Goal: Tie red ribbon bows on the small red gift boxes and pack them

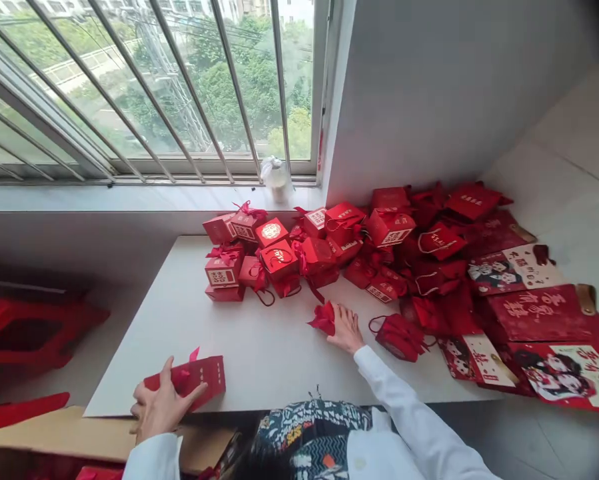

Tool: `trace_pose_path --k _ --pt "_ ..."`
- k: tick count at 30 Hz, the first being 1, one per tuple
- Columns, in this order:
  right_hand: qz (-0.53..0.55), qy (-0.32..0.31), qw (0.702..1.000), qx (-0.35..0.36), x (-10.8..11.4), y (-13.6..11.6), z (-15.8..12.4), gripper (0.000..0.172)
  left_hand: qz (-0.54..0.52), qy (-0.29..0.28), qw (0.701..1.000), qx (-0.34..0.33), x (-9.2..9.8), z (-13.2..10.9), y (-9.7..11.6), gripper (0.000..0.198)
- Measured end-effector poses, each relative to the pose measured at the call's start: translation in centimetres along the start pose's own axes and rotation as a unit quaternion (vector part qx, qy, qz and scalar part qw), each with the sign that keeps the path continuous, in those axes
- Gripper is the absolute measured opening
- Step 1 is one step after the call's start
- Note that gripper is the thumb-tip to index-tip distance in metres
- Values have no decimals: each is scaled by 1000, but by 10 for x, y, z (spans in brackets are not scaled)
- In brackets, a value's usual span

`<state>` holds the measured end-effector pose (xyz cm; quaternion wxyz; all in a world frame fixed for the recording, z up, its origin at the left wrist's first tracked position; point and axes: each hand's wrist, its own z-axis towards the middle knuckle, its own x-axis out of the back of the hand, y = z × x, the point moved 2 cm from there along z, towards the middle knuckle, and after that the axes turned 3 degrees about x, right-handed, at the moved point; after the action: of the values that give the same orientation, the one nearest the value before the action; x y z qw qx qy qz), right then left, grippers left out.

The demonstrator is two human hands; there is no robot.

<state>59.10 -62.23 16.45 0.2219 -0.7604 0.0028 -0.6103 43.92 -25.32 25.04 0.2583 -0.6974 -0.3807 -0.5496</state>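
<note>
Desk by the window: A white desk stood below a barred window.
Left hand: The left hand grasped a dark red box near the front left corner, its fingers spread wide, seemingly to span it.
Right hand: The right hand had fingers curled around a small red packet mid-desk, a size that one hand apparently managed.
Ribboned boxes: A pile of red boxes crowded the back, perhaps to leave working room in front.
Gift bags: Printed bags lay overlapping on the right, probably saving space.
</note>
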Motion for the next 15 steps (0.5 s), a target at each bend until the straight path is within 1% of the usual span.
trace_pose_path --k 3,5,7,9,11,12,13,15 --pt "-12 40 998 -42 16 41 0 91 7 10 1000 -27 -4 -8 18 83" --pt "-19 64 996 -50 22 59 9 92 29 19 998 -53 -6 -14 34 78" --pt "-27 85 995 -50 27 72 22 88 54 26 995 -76 -7 -19 52 74" --pt "-35 104 993 -45 29 79 36 74 70 27 993 -94 -8 -23 72 71" --pt "-42 118 991 -38 31 83 47 59 73 27 991 -106 -9 -26 92 71" --pt "-45 124 991 -34 32 83 51 55 71 27 991 -108 -10 -27 101 72" --pt "-48 130 990 -31 32 82 54 53 66 27 991 -109 -12 -29 111 72" --pt "-53 145 987 -31 31 78 56 57 56 32 992 -111 -15 -34 129 74"
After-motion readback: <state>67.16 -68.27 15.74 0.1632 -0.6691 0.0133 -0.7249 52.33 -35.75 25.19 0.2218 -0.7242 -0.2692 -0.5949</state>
